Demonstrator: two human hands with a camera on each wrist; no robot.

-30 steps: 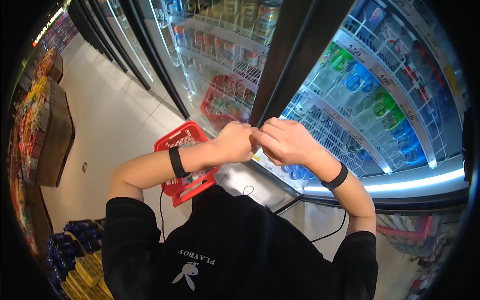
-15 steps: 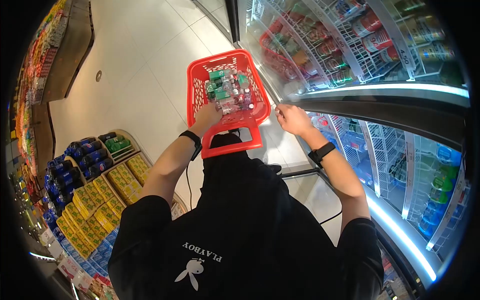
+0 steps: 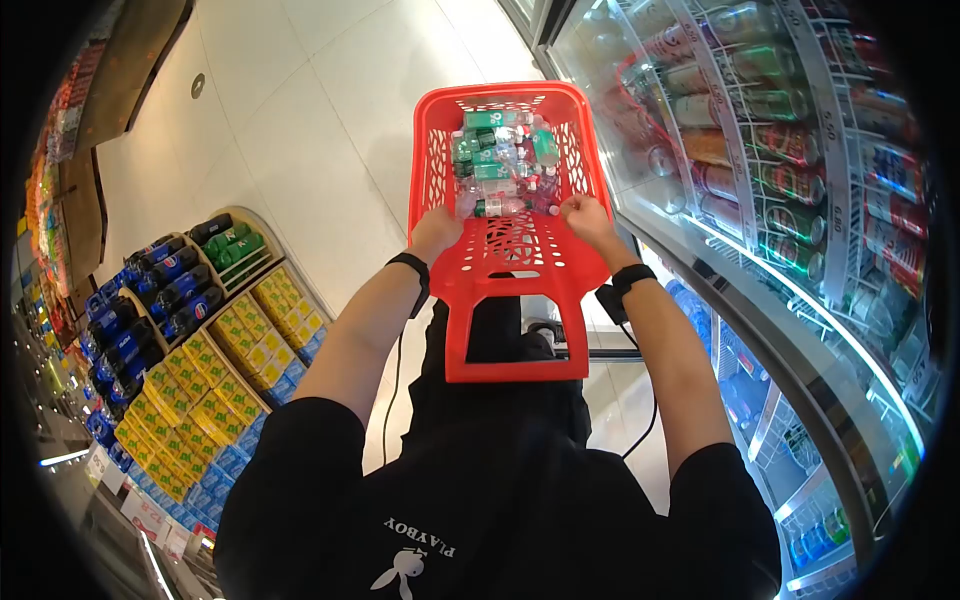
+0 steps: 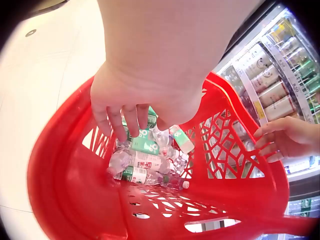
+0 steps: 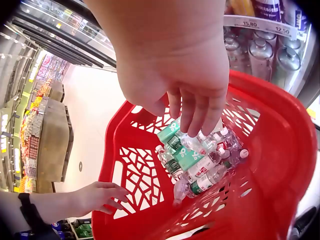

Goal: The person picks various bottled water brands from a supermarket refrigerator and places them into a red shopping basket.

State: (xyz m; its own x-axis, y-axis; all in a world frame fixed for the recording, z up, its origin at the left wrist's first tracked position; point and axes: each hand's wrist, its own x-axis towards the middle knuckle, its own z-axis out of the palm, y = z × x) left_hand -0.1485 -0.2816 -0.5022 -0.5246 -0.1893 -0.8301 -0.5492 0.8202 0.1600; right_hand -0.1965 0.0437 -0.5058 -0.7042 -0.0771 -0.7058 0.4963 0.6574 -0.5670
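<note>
1. Dark bottles with blue labels (image 3: 185,290) stand in a display bin, with yellow packs (image 3: 190,400) stacked nearer the person
2. Left hand (image 3: 438,235) at the basket's left side, fingers loosely bent and slightly apart, holding nothing; contact with the rim cannot be told
3. Red basket (image 3: 465,272) in front of the person, between both hands, its handle (image 3: 515,372) nearest the body
4. Plastic bottles (image 3: 500,170) lie piled inside it, several with green labels
5. Right hand (image 3: 590,218) at the basket's right side, fingers relaxed, grasping nothing
6. Cooler shelves with cans (image 3: 785,145) beyond

Red basket (image 3: 460,272) (web-like cutout pattern); green bottle labels (image 4: 145,145); black shirt (image 3: 500,510), white rabbit print (image 3: 403,567).
</note>
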